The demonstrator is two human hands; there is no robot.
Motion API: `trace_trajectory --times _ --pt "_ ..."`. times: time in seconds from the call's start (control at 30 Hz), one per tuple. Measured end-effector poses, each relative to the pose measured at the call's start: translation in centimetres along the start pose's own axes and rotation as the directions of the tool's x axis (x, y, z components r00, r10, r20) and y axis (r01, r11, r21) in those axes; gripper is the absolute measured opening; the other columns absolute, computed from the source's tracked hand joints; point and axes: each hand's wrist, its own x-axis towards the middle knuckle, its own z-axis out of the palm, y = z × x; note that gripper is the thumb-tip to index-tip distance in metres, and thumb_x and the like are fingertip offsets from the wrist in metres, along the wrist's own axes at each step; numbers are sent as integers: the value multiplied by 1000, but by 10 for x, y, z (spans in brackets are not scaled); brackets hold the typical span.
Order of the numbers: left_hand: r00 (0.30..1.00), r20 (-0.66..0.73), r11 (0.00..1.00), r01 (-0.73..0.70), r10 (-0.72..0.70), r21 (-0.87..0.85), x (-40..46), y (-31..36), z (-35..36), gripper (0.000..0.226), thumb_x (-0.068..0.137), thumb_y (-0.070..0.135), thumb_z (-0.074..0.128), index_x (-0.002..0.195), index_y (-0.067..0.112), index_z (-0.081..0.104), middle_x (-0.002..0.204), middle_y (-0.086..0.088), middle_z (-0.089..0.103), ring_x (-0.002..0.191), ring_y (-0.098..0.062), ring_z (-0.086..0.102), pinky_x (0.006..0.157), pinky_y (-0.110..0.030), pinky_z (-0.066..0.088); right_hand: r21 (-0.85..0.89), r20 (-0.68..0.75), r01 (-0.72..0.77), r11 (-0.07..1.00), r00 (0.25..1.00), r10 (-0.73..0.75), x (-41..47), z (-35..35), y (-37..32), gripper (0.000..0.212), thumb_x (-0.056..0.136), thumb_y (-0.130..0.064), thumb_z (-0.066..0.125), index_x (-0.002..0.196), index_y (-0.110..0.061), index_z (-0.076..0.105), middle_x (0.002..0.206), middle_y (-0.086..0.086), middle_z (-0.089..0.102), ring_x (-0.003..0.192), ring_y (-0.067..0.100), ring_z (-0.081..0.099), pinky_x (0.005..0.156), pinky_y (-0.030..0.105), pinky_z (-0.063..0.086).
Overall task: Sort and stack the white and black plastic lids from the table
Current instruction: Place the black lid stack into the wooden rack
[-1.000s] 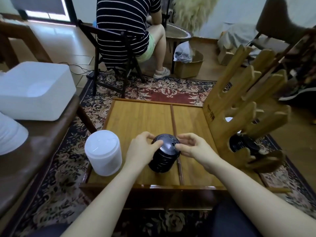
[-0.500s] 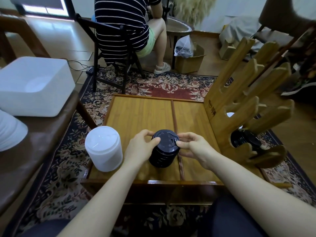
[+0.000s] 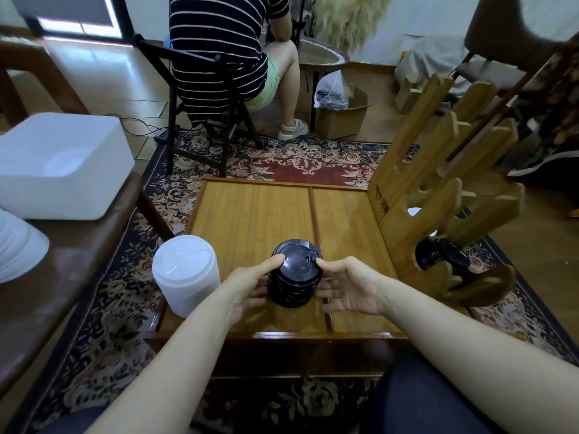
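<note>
Black lid stack (image 3: 294, 278) between both thumbs.

A home living room.
A patterned floral rug (image 3: 282, 164) covers the wooden floor, with a low bamboo table (image 3: 250, 214), a folding chair (image 3: 200, 98) and a cardboard box (image 3: 341, 117) about.

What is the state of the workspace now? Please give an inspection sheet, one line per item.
Surface: wooden tray table with a centre ridge, on a patterned rug.
Job's things: black lid stack at centre; white lid stack to its left; more black lids in the wooden rack.
Clutter: nothing seen on the tray.
Grip: left hand and right hand hold the black stack from both sides.
Cables: black cable on the floor.
Surroundings: white bin on a side table; seated person; cardboard box.
</note>
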Motion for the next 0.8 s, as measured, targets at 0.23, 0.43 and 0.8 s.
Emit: trace_trajectory --times 0.23,0.43,0.8 --pt "997 62 998 -50 48 39 -2 -1 -4 77 59 51 76 125 13 64 118 -6 66 120 -27 57 113 -46 38 64 81 66 996 994 -71 -1 -12 2 54 79 -19 71 128 -3 57 136 20 55 126 37 53 112 50 38" --pt "996 46 995 -78 76 59 -10 5 1 81 57 58 74 126 19 64 120 -4 66 114 -26 62 107 -47 44 48 62 115 992 991 -118 -7 -8 -3 55 77 -32 74 126 -10 59 135 15 54 120 34 59 96 49 53" --pt "951 51 952 -304 306 -28 -53 29 54 82 58 60 72 133 30 61 121 4 69 113 -22 63 92 -37 51 -73 -105 409 910 904 -415 -73 -19 -4 58 80 -58 65 130 -28 60 130 -4 64 126 15 54 110 43 38"
